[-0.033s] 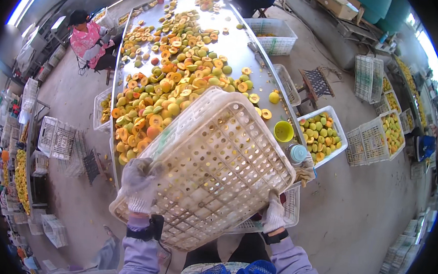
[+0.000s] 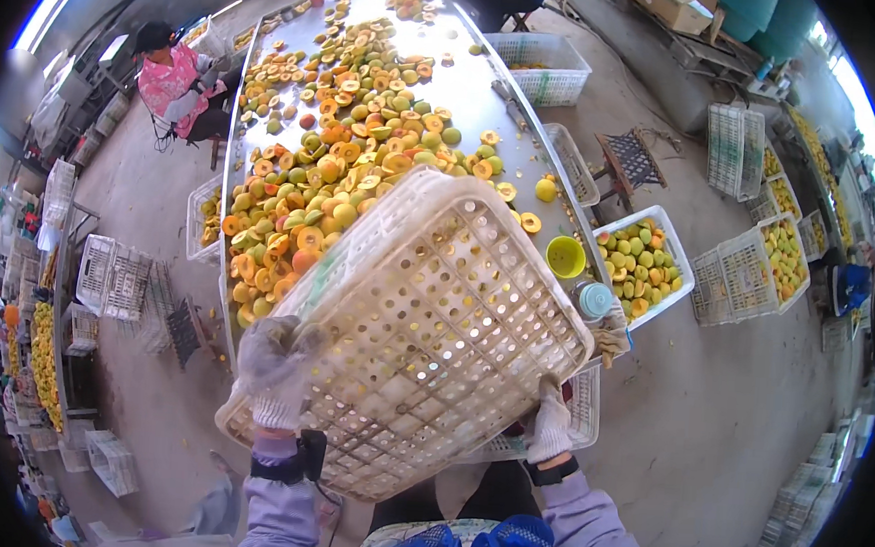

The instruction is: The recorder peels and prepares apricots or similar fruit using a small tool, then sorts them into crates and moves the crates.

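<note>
My left hand [image 2: 276, 369], in a whitish knit glove, grips the left edge of a white plastic crate [image 2: 422, 363]. Gloved likewise, my right hand [image 2: 551, 421] has hold of its lower right side; some fingers are hidden behind the crate. The crate is tilted, its perforated, ribbed underside facing me, above the near end of a metal table [image 2: 489, 86]. Whatever is inside cannot be seen. Beyond it, halved yellow-orange stone fruit [image 2: 344, 168] spreads in a heap along the table.
At the table's right edge stand a yellow-green cup [image 2: 566, 256] and a blue-lidded jar [image 2: 594, 301]. A crate of fruit [image 2: 686, 279] sits right of them, with a low stool [image 2: 633, 160] farther off. A person in pink [image 2: 173, 87] sits left of the table; another is at the far end.
</note>
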`<state>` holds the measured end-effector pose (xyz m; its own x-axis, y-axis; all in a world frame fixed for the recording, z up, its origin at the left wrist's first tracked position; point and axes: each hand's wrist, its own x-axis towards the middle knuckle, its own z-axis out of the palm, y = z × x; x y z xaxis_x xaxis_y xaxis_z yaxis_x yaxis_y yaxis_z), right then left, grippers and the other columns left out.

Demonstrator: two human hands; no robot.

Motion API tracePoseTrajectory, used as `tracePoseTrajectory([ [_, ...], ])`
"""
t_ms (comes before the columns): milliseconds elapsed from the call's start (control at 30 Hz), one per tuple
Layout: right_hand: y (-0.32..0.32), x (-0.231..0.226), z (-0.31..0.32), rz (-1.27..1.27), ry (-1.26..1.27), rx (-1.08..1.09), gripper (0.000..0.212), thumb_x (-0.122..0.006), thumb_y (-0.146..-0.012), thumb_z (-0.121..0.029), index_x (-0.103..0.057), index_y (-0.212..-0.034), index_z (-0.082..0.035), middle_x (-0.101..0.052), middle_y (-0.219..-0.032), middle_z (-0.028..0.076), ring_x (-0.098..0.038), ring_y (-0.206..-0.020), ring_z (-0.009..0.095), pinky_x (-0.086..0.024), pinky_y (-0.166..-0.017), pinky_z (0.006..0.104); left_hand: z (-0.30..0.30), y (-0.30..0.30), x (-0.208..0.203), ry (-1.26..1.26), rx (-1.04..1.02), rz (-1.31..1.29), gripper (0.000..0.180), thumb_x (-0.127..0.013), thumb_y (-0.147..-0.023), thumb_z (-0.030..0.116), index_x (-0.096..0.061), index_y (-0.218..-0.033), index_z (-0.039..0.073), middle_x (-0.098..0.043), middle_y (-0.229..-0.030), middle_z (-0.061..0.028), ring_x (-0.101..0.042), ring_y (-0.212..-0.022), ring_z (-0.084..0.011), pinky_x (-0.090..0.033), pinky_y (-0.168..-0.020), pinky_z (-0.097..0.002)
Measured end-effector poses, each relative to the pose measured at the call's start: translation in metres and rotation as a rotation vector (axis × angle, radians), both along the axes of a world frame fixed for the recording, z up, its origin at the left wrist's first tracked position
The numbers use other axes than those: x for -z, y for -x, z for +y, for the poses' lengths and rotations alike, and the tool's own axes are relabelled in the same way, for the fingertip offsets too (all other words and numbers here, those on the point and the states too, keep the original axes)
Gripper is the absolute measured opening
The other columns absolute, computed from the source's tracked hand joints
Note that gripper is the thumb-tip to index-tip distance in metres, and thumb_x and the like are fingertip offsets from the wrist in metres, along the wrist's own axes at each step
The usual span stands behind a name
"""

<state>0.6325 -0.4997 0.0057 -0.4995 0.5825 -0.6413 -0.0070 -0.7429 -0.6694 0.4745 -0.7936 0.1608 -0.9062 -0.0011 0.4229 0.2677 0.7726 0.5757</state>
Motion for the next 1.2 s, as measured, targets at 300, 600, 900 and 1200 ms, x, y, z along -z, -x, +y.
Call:
tracePoseTrajectory([
  [300, -0.012, -0.093, -0.004, 0.306, 0.047, -0.086, 0.051, -0.062, -0.095, -0.040, -0.049, -0.135, -0.011, -0.060, -0.121, 0.008, -0.061, -0.107, 0.024, -0.055, -0.078, 0.0398, -0.002, -0.047, -0.125, -0.320, 0.211, 0.205, 0.028, -0.081, -0.076, 0.017, -0.063, -0.085, -0.003, -0.060, -0.087, -0.0081, -0.055, -0.082, -0.0181, -0.045, -0.072, -0.0322],
  [600, -0.089, -0.144, 0.001, 0.431, 0.284, -0.058, 0.038, -0.049, -0.100, -0.017, -0.045, -0.136, -0.005, -0.055, -0.128, 0.013, -0.057, -0.116, 0.028, -0.048, -0.102, 0.0433, 0.001, -0.139, -0.196, 0.242, 0.066, 0.307, 0.054, -0.072, -0.085, 0.042, -0.064, -0.101, -0.008, -0.058, -0.090, -0.0078, -0.056, -0.084, -0.0219, -0.046, -0.077, -0.0361],
  [900, -0.183, -0.149, 0.010, 0.182, 0.174, -0.218, 0.042, -0.047, -0.101, -0.024, -0.043, -0.138, -0.006, -0.054, -0.131, 0.010, -0.056, -0.118, 0.024, -0.047, -0.101, 0.0389, 0.018, -0.208, -0.214, 0.270, 0.071, 0.279, 0.040, -0.070, -0.090, 0.033, -0.063, -0.098, -0.005, -0.064, -0.083, -0.0120, -0.056, -0.070, -0.0205, -0.045, -0.063, -0.0341],
  [1200, -0.254, -0.134, -0.009, 0.148, 0.210, -0.336, 0.067, -0.053, -0.099, -0.043, -0.033, -0.151, -0.005, -0.045, -0.146, 0.005, -0.043, -0.130, 0.016, -0.032, -0.111, 0.0288, 0.030, -0.291, -0.210, 0.230, 0.103, 0.348, 0.031, -0.074, -0.087, 0.025, -0.067, -0.099, -0.002, -0.066, -0.089, -0.0112, -0.060, -0.075, -0.0228, -0.048, -0.066, -0.0337],
])
